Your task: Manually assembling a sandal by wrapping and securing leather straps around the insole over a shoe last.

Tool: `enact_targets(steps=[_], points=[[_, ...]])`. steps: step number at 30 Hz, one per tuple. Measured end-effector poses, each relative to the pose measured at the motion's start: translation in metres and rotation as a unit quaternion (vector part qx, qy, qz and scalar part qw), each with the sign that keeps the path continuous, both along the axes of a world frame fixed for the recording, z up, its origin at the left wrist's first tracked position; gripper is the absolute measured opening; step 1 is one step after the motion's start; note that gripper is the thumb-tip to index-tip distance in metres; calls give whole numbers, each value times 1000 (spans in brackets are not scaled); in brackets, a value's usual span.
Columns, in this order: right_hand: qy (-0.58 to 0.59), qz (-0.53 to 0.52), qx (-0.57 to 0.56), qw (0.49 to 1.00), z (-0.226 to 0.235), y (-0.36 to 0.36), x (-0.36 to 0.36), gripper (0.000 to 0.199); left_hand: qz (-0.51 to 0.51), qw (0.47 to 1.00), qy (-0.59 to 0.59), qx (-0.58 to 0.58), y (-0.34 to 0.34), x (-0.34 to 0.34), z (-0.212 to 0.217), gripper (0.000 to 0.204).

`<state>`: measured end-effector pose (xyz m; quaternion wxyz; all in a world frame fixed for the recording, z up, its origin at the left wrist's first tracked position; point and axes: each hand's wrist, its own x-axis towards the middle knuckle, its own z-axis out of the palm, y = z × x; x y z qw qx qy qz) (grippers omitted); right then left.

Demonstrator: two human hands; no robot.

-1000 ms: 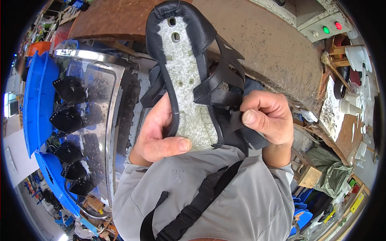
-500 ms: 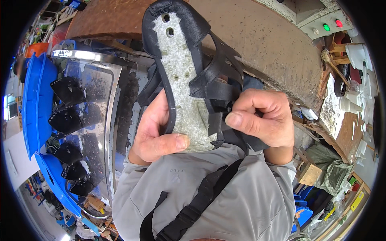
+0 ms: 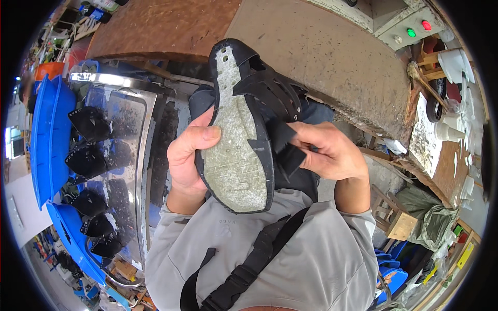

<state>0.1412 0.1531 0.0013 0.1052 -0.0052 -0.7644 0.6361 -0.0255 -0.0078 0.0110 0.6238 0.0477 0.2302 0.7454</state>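
A black strappy sandal (image 3: 236, 176) is turned underside up in front of my chest, its pale, mottled insole board facing me. The narrow heel end with two small holes points away, and the broad toe end lies close to my shirt. My left hand (image 3: 188, 153) grips its left edge, thumb flat on the board and fingers hidden behind. To the right of the sandal, my right hand (image 3: 332, 153) pinches a loose black strap (image 3: 285, 147) between thumb and fingers. Cut-out black straps with a metal eyelet show at the upper right of the sandal.
A worn workbench (image 3: 321, 57) runs across the far side. On its right stands a control box (image 3: 407, 36) with green and red buttons. At left, several black shoe pieces (image 3: 88, 124) line a metal-framed rack (image 3: 148, 145) beside blue trays (image 3: 46, 140). A wooden stool (image 3: 399, 223) stands at right.
The sandal has swung down and tilted away, so the whole toe end now shows. My left thumb has shifted up the board. My right hand has drawn the strap outward from the edge.
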Motion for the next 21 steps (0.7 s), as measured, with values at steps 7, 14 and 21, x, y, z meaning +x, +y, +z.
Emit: enact_targets(steps=[7, 14, 21], points=[[16, -2, -173, 985, 2, -1, 3, 13, 1, 999, -32, 5, 4, -2, -3, 53], [-21, -45, -143, 989, 1, -9, 5, 13, -6, 999, -39, -1, 9, 3, -7, 49], [21, -173, -284, 943, 9, -7, -2, 11, 30, 991, -131, 23, 9, 7, -1, 50]])
